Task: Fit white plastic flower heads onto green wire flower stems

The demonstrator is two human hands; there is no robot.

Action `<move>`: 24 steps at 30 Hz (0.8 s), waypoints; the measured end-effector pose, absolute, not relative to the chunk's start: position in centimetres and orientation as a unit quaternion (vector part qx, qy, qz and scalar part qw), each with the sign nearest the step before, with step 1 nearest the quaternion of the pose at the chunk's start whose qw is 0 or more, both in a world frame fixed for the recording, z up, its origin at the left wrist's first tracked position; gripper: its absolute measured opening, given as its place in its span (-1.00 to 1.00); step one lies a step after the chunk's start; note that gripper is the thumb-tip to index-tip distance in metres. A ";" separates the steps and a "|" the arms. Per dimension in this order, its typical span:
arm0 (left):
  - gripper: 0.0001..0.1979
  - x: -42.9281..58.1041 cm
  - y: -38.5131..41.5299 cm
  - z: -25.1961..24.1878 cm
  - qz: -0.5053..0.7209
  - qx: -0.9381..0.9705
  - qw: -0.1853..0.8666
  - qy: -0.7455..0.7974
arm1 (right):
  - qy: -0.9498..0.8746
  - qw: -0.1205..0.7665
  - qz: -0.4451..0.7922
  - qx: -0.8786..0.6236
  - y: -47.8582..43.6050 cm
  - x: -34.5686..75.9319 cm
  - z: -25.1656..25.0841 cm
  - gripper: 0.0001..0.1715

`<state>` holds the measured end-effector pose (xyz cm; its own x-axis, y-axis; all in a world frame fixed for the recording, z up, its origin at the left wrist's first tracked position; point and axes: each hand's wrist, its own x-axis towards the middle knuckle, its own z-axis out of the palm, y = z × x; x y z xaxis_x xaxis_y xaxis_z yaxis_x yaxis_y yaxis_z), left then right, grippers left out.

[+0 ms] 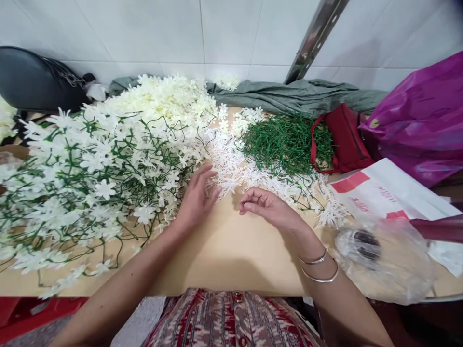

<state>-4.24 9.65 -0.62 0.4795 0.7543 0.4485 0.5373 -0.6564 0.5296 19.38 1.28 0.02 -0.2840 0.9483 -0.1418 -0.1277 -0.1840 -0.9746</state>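
Bristling, wiry-stemmed flowers (104, 189) flank the open left hand (196, 198). The right hand (265, 206) curls, grip unclear. Smooth tabletop (231, 246) opens between.

The bench (231, 260) is pale tan. Toward its left edge, the stemmed flowers (104, 189) are white on dark green; behind them, near the far edge, the loose blossoms (173, 96) turn creamy yellow. Midway between the left and right edges, the thin strands (226, 154) are plain white, and the tangled stems (275, 144) deep green. Grey-green cloth (304, 96) lines the far edge. By the far right corner, the small bag (345, 130) is dark red and the plastic bag (419, 120) glossy magenta-purple; along the right edge, the paper bag (412, 185) is white with red blocks and lettering. The 2 bangles (320, 281) are silver. At the near edge, the shirt (217, 318) has broken stripes in dark red, beige and grey.
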 end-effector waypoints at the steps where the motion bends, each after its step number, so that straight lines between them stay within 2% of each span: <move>1: -0.53 -4.0 9.2 -0.9 0.299 0.872 0.142 0.360 | -0.503 0.407 0.631 -0.428 1.1 19.2 0.3 -0.70; 3: -0.34 -3.4 8.6 -1.4 0.229 0.908 0.095 0.337 | -0.551 0.384 0.593 -0.444 0.7 18.7 1.2 -0.76; 5: -0.23 -2.6 8.2 -1.7 0.167 0.925 0.058 0.336 | -0.609 0.351 0.529 -0.476 0.1 18.4 2.4 -0.84; 8: -0.21 -0.9 7.8 -1.4 0.099 0.931 0.044 0.350 | -0.685 0.283 0.393 -0.545 -1.1 18.5 4.2 -0.89; 11: -0.19 1.0 7.7 -0.8 0.085 0.922 0.041 0.375 | -0.681 0.289 0.193 -0.645 -2.3 19.7 4.0 -0.87; 13: -0.16 2.2 8.0 -0.6 0.096 0.917 0.042 0.384 | -0.646 0.293 0.052 -0.703 -3.0 20.9 2.4 -0.65; 15: -0.14 3.2 8.6 -0.6 0.111 0.915 0.046 0.384 | -0.594 0.270 -0.029 -0.757 -3.6 22.0 0.1 -0.37; 17: -0.15 3.9 9.2 -0.7 0.133 0.912 0.053 0.385 | -0.569 0.242 -0.015 -0.786 -3.7 22.6 -2.0 -0.14; 19: -0.19 4.3 9.8 -0.8 0.154 0.904 0.063 0.393 | -0.560 0.221 0.019 -0.798 -3.3 22.2 -3.4 -0.04; 24: -0.39 4.0 10.4 -1.3 0.214 0.860 0.086 0.456 | -0.558 0.210 0.046 -0.802 0.2 19.4 -3.5 -0.22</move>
<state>3.96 10.38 -1.25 0.4935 0.8203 0.2891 0.7465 -0.5700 0.3433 19.39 0.20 -3.48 0.3732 0.9137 0.1608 0.8752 -0.2892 -0.3878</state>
